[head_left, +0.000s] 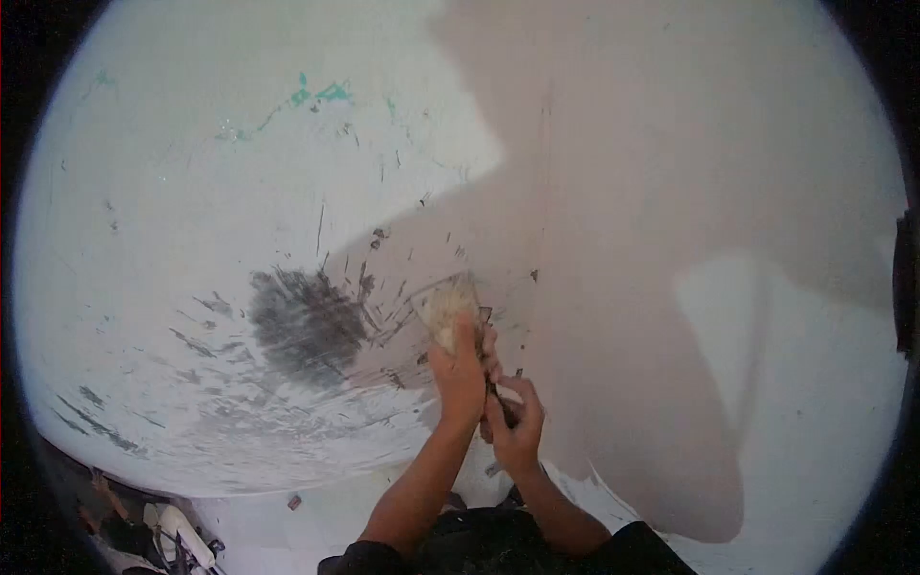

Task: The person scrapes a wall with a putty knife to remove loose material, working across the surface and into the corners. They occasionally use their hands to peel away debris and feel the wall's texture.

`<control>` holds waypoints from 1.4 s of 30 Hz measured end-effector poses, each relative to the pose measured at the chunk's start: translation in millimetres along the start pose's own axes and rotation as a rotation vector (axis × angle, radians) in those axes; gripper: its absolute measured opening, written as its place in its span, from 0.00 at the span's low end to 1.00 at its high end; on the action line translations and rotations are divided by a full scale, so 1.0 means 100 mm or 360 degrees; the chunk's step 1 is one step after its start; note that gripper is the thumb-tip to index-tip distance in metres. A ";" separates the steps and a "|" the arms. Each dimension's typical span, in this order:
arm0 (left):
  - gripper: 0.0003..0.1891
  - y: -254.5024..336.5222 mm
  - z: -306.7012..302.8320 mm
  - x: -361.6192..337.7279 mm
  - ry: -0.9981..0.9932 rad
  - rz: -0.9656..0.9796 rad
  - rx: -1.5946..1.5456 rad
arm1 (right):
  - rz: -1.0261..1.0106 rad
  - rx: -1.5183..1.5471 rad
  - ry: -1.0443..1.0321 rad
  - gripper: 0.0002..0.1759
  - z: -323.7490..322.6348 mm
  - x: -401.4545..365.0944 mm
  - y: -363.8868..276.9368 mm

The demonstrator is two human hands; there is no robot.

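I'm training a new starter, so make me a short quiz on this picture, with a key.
1. True or false: the left hand holds a pale brush-like tool, with the right hand close by.
2. Choose one: the coloured streaks high on the white surface are
a) orange
b) teal
c) yellow
3. Fill in: in the picture, the large dark grey smudge lies to the ____ of the hands.

Key: 1. True. 2. b. 3. left.
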State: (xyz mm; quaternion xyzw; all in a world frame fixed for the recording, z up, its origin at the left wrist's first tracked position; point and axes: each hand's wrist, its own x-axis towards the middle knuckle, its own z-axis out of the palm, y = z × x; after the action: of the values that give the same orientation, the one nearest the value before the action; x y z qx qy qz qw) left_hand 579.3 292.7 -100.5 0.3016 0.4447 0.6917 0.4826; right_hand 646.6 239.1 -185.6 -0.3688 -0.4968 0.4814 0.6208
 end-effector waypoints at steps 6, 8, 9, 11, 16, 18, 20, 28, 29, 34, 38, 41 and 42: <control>0.17 0.29 0.25 0.09 -0.0116 0.0123 -0.0049 | -0.0024 0.0253 0.0052 0.13 0.07 0.24 -0.32; 0.17 0.09 0.08 0.04 -0.0116 0.0092 -0.0074 | 0.0119 0.0223 0.0048 0.12 0.05 0.09 -0.20; 0.17 0.02 0.01 0.02 -0.0093 0.0025 -0.0094 | 0.0108 0.0240 0.0000 0.12 0.01 0.00 -0.10; 0.17 0.01 0.00 0.05 -0.0075 0.0062 -0.0052 | 0.0115 0.0223 -0.0033 0.12 0.01 0.04 -0.08; 0.15 0.12 0.13 0.11 -0.0108 0.0079 -0.0036 | 0.0061 0.0270 -0.0059 0.13 0.02 0.17 -0.21; 0.15 0.12 0.13 0.06 -0.0045 0.0085 -0.0059 | 0.0019 0.0156 0.0001 0.12 0.05 0.14 -0.26; 0.15 0.01 0.00 0.04 -0.0187 0.0063 -0.0104 | 0.0046 0.0144 -0.0022 0.13 0.00 0.02 -0.16; 0.17 0.22 0.20 0.00 -0.0148 -0.0009 -0.0268 | 0.0203 0.0443 -0.0190 0.17 -0.04 0.17 -0.44; 0.17 0.23 0.19 -0.01 -0.0182 -0.0097 -0.0398 | 0.0297 0.0482 -0.0243 0.18 -0.07 0.13 -0.44; 0.20 0.02 -0.02 -0.06 -0.0210 -0.0395 -0.0552 | 0.0449 0.0668 -0.0395 0.17 -0.14 -0.11 -0.28; 0.24 0.05 0.01 -0.05 -0.0142 -0.0431 -0.0443 | 0.0271 0.0434 -0.0246 0.17 -0.10 -0.07 -0.20; 0.24 0.00 -0.06 -0.08 -0.0060 -0.0397 -0.0360 | 0.0324 0.0480 -0.0196 0.16 -0.09 -0.11 -0.15; 0.24 -0.01 -0.06 -0.06 -0.0039 -0.0349 -0.0330 | 0.0324 0.0428 -0.0216 0.15 -0.10 -0.13 -0.13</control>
State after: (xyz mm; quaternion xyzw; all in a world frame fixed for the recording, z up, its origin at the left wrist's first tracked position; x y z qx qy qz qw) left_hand 576.6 285.4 -103.5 0.2082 0.3951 0.6734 0.5892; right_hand 658.3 223.7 -179.3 -0.2975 -0.4289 0.6276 0.5776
